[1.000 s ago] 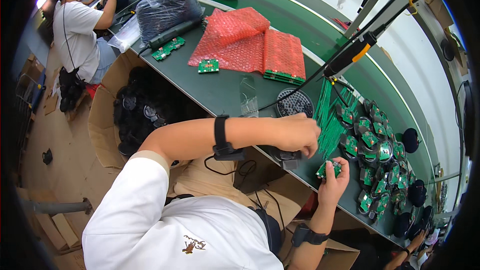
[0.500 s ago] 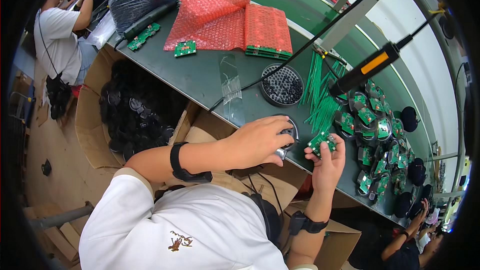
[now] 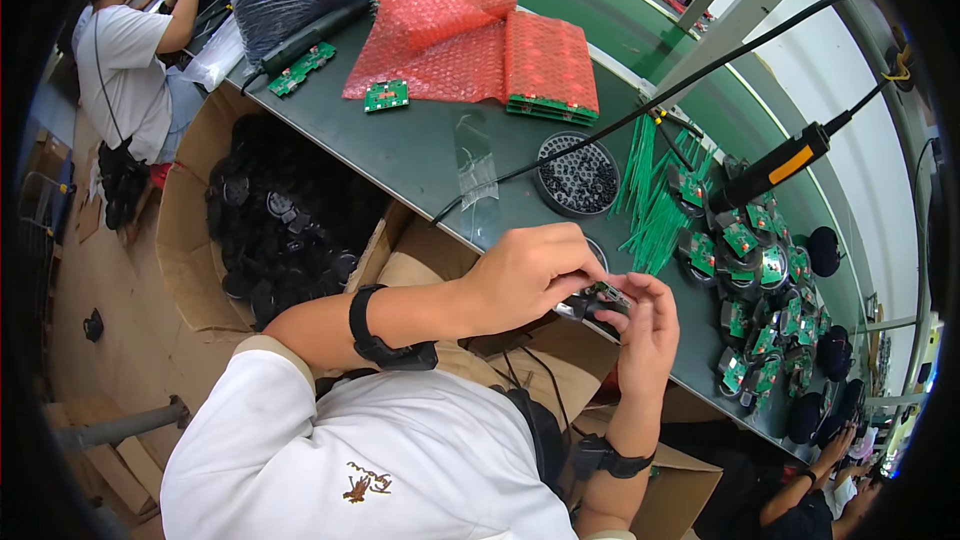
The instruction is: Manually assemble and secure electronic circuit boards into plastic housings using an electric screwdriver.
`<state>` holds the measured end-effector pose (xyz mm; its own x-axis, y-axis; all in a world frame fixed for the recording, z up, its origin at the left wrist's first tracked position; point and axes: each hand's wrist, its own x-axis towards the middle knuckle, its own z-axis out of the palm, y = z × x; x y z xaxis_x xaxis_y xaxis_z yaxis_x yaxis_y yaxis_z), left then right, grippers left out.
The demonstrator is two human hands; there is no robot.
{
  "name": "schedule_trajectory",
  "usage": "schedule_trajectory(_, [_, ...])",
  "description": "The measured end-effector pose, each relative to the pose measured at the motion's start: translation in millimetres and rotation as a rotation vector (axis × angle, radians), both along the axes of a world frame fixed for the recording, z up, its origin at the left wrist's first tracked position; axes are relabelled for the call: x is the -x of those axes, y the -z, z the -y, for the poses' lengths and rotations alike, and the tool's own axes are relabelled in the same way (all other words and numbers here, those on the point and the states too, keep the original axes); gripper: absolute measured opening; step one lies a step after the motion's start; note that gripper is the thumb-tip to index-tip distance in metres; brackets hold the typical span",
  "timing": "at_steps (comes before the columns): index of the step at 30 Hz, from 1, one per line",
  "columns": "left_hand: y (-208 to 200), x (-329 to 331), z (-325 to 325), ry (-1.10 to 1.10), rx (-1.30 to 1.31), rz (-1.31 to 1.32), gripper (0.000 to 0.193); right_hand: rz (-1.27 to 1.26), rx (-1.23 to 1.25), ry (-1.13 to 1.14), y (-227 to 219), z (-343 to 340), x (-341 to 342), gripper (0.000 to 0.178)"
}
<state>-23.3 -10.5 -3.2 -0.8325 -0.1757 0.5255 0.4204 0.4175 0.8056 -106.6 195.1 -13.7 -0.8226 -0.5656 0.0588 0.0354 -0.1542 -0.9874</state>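
readable text: none | white T-shirt [image 3: 440,450]: dark script-like stitching [image 3: 377,477] by brown emblem [image 3: 355,489], letters were too small to tell

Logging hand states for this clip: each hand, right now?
Left hand: fingertips at the circuit board; grip can't be told.
Right hand: holding the circuit board.

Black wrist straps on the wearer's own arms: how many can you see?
2: one black strap around the left forearm, a second strap around the right forearm; neither is hidden.
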Motion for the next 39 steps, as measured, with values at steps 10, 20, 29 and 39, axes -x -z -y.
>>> schedule_trajectory(10, [15, -3, 8, -0.038, 0.225, -0.187, 0.025, 0.242, 0.078, -0.004, 0, 5, 9, 0.035])
schedule_trajectory(20, [28, -21, 8, -0.099, 0.274, 0.135, 0.085, -0.056, -0.135, 0.085, 11, 14, 27, 0.039])
schedule_trajectory(29, [32, -20, 10, -0.076, 0.393, 0.111, 0.074, -0.214, -0.441, 0.067, 0, 24, 16, 0.032])
schedule_trajectory(39, [33, -20, 12, -0.015, 0.417, 0.127, 0.065, -0.794, -0.553, 0.026, -4, 25, 15, 0.031])
